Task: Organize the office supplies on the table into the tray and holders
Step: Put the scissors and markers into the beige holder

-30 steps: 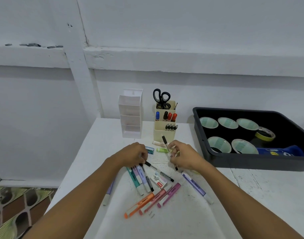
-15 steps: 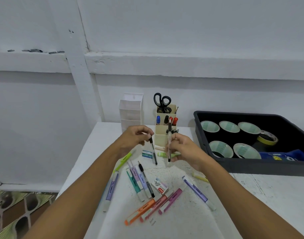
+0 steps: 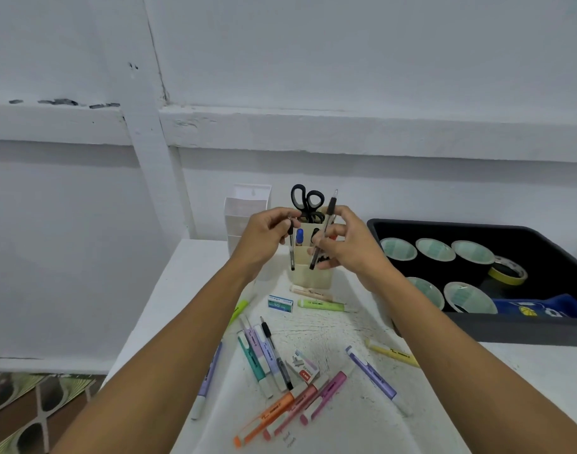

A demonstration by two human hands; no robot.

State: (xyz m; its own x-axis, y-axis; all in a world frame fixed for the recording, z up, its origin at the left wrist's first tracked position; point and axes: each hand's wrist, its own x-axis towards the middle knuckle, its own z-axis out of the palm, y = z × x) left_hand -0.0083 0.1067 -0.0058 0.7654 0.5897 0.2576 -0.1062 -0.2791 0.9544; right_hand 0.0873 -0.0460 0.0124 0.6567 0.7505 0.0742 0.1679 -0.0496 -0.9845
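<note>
Pinching one pen each, left hand and right hand grip light, stiff, slippery barrels mid-shaft above the holder.

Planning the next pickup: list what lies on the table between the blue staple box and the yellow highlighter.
In the head view, mostly bare tabletop separates the blue staple box from the yellow highlighter; only the green highlighter sits nearby.

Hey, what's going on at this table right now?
A person is tidying office supplies. Each hand holds a black pen up in front of the cream pen holder: the left hand has one pen, the right hand another. Scissors and markers already stand in that holder. Many highlighters and two small staple boxes lie loose on the white table. The black tray holds tape rolls.
</note>
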